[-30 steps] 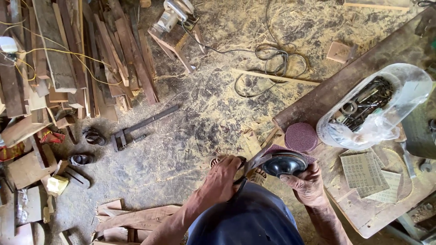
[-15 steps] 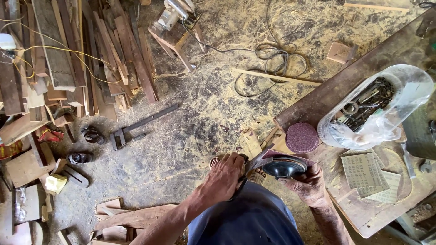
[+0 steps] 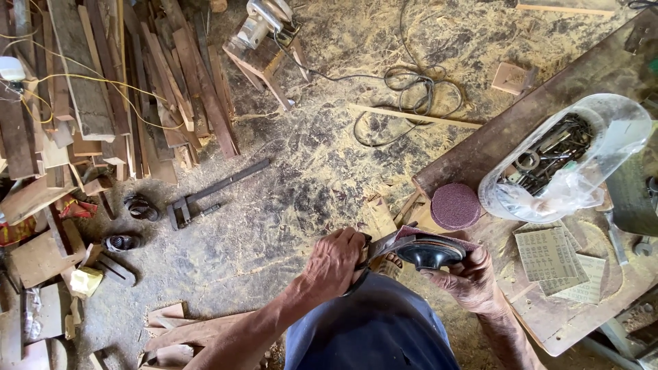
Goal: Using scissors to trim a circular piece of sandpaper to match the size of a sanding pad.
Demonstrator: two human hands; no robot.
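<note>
we cannot see the tool under our left hand [image 3: 334, 264]; the workbench [image 3: 548, 322] runs off the right edge.

A worn wooden workbench [image 3: 548, 103] carries a round maroon sanding disc [image 3: 455, 205] near its left corner, a clear plastic tub of metal parts [image 3: 569, 161] beside it, and sandpaper sheets [image 3: 552, 257] toward its near edge. The sawdust-strewn floor [image 3: 308, 171] bears a bar clamp [image 3: 212, 195], stacked wood planks [image 3: 103, 89] and a coiled black cable [image 3: 411, 89].

We find the scene evenly lit by soft daylight, with no hard shadows on the sawdust floor [image 3: 301, 178]. The clear plastic container [image 3: 569, 157] shows pale glare along its upper rim and wall. The stacked planks [image 3: 103, 89] at upper left sit in dimmer tone. Focus is sharp at centre. Wide-angle distortion bends the workbench [image 3: 548, 322] edge and corners. Both hands show no motion blur.
</note>
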